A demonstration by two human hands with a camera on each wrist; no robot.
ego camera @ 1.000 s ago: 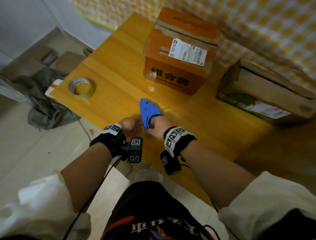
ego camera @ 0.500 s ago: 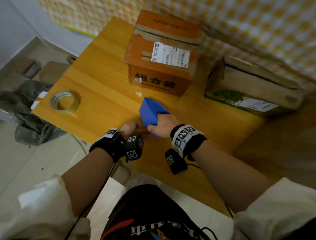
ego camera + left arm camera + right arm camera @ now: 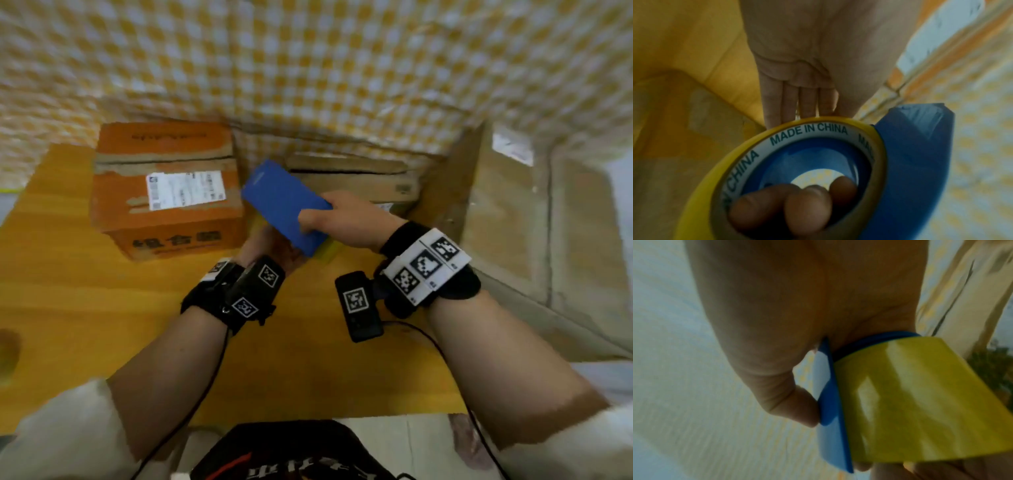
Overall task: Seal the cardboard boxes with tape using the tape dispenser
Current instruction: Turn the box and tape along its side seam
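My right hand (image 3: 330, 219) grips the blue tape dispenser (image 3: 286, 205) and holds it tilted above the wooden table (image 3: 85, 308). Its thumb presses the blue side plate (image 3: 830, 402), and fingertips (image 3: 789, 209) show through the core of the yellow tape roll (image 3: 715, 170). Below the dispenser, my left hand (image 3: 270, 250) has straight fingers (image 3: 797, 100) that touch the roll's edge. An orange cardboard box (image 3: 164, 192) with a white label stands at the left. Behind the dispenser lies a brown box (image 3: 356, 178) with a dark seam along its top.
A large plain cardboard box (image 3: 513, 222) stands at the right, close to my right wrist. A yellow-and-white checkered cloth (image 3: 308, 68) hangs behind the boxes. The table's front edge is near my lap.
My right hand has lifted the dispenser off the table and carried it forward toward the boxes. The left hand has followed beneath it. The loose tape roll at the left has left the view.
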